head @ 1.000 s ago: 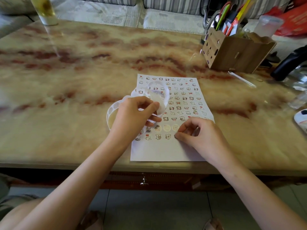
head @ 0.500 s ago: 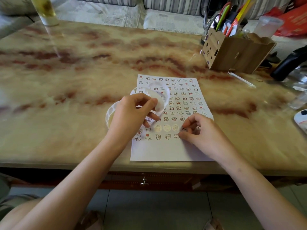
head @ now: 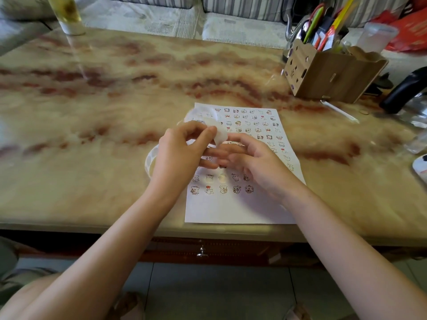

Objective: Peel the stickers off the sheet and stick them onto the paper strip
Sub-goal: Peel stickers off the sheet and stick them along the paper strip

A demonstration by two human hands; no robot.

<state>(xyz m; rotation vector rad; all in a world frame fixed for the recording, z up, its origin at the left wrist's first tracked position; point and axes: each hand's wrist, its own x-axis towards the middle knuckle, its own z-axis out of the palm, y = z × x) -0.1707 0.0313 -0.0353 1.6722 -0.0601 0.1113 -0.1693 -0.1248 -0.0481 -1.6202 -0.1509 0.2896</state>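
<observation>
Two hands meet over the sticker sheet (head: 254,204) near the counter's front edge
Left hand (head: 178,158) pinches the thin, floppy paper strip (head: 219,135) by its end; right hand (head: 256,160) grip unclear

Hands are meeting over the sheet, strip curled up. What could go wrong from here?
1. The paper strip is a loose curl pinched in the left hand; with no flat backing, a sticker may land crooked or crease.
2. The right hand is up at the strip, so nothing visibly pins the sticker sheet, which reaches the table's near edge and could slide.
3. Whether a sticker is on the right fingertips cannot be seen; it might fold onto itself.
</observation>
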